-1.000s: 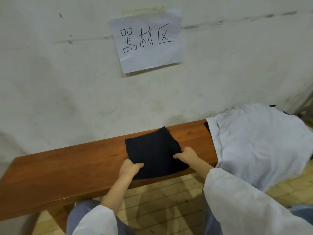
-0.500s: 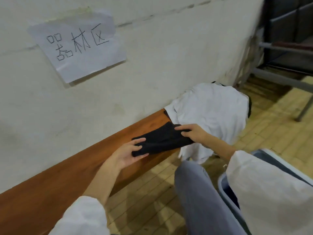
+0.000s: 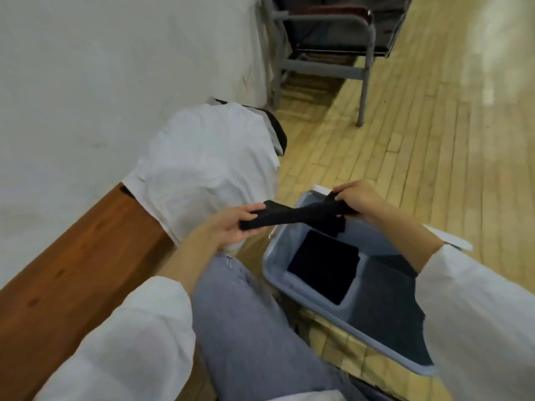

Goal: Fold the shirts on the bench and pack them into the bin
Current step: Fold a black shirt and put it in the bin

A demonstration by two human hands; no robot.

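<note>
A folded black shirt hangs in the air between my hands, just above the near rim of the pale blue bin. My left hand grips its left end and my right hand grips its right end. Inside the bin lies another folded dark shirt. A white shirt is spread over the far end of the brown wooden bench, with a dark garment peeking out from under its far edge.
The bench runs along a white wall on the left. My leg in grey trousers is between bench and bin. A grey metal frame stands on the wooden floor beyond the bench.
Both hands have lifted the folded black shirt off the bench and carried it to the right, over the bin. The view has swung right, away from the paper sign on the wall.
</note>
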